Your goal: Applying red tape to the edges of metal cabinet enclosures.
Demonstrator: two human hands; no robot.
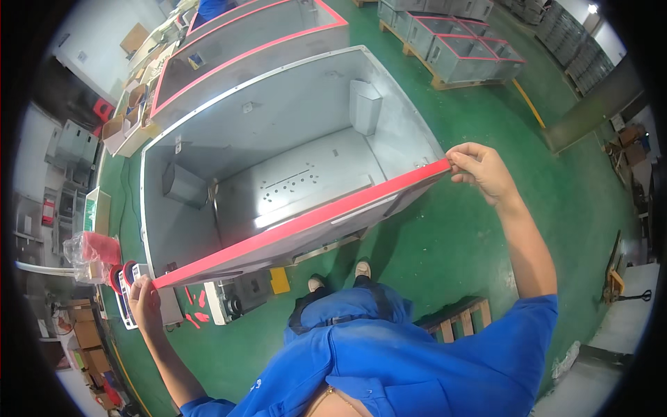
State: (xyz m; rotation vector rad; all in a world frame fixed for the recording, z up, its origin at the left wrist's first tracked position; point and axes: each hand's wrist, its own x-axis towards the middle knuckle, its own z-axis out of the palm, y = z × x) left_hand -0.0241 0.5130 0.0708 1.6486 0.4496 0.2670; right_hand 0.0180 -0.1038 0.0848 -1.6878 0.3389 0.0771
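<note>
A large grey metal box (pixel 292 132), open at the top, stands in front of me. Red tape (pixel 306 221) runs in one long strip along its near rim, while the other rims I see on this box are bare metal. My left hand (pixel 144 304) pinches the strip's left end at the near left corner. At the other end, my right hand (pixel 484 170) has thumb and forefinger closed on the tape at the right corner. Inside the box are two grey corner brackets and a floor with small holes.
Behind it stand more grey boxes with red-edged rims (pixel 257 52). Red-rimmed boxes sit on a pallet (pixel 445 83) at the far right. Red tape rolls (pixel 116 278) lie at the left. Red scraps (pixel 201 299) are on the green floor, and a wooden pallet (pixel 458 320) lies near my feet.
</note>
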